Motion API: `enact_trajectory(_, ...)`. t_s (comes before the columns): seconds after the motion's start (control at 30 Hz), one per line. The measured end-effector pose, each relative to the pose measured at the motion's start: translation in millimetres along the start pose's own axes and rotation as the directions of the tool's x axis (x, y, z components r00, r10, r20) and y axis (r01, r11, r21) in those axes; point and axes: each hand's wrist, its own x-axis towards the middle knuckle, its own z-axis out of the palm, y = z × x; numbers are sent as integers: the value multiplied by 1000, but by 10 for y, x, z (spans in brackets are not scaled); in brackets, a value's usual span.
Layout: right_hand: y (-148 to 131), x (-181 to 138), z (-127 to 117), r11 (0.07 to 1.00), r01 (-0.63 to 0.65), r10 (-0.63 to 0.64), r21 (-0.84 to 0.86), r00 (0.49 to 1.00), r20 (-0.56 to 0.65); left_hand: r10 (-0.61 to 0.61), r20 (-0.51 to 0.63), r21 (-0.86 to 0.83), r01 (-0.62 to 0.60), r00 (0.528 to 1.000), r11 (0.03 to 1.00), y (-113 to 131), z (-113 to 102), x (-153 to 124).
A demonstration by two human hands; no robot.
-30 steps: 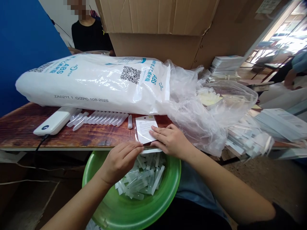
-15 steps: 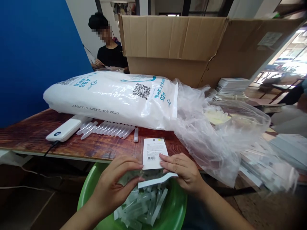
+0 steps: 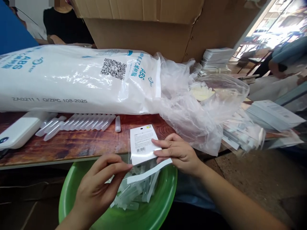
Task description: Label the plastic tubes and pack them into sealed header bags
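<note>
A white printed card (image 3: 143, 140) with a barcode sits in a clear plastic bag at the front edge of the table. My right hand (image 3: 178, 153) grips the right side of the bag, its fingers lying over the card. My left hand (image 3: 103, 182) pinches the bag's lower left corner between thumb and forefinger. Below the card, a white strip (image 3: 150, 172) curves along the bag's open end and reaches my right hand. Under both hands stands a green basin (image 3: 168, 195) holding clear plastic pieces (image 3: 129, 193) and white strips.
A large white ABS sack (image 3: 79, 80) lies across the wooden table (image 3: 96, 143). Small translucent tubes (image 3: 91, 122) line up before it, beside a white device (image 3: 24, 131). Crumpled clear plastic (image 3: 192, 115) and stacked cards (image 3: 271, 113) are to the right. A person (image 3: 67, 25) sits behind.
The view has swung right and downward, so things appear further left and higher. My left thumb and forefinger have closed together at the bag's corner. My right hand keeps its hold.
</note>
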Motion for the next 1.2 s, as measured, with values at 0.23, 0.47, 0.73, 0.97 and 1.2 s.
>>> enact_trajectory(0.23,-329,-189,92,730,-488,605,479,787,-120,-514,262,-535,567,816,627,218,87,-87)
enact_trajectory(0.47,-428,-257,232,362,-586,806,726,587,72,-809,239,-685,684,537,251,387,272,-281)
enact_trajectory(0.73,-404,-232,256,96,-532,861,841,469,198,-897,363,-771,621,251,-139,566,431,-142)
enact_trajectory(0.97,-443,-236,321,90,-466,902,880,413,127,-910,367,-773,607,194,-182,629,509,-142)
enact_trajectory(1.2,-420,-258,393,262,-477,897,839,440,-30,-887,435,-718,654,154,-239,653,501,-177)
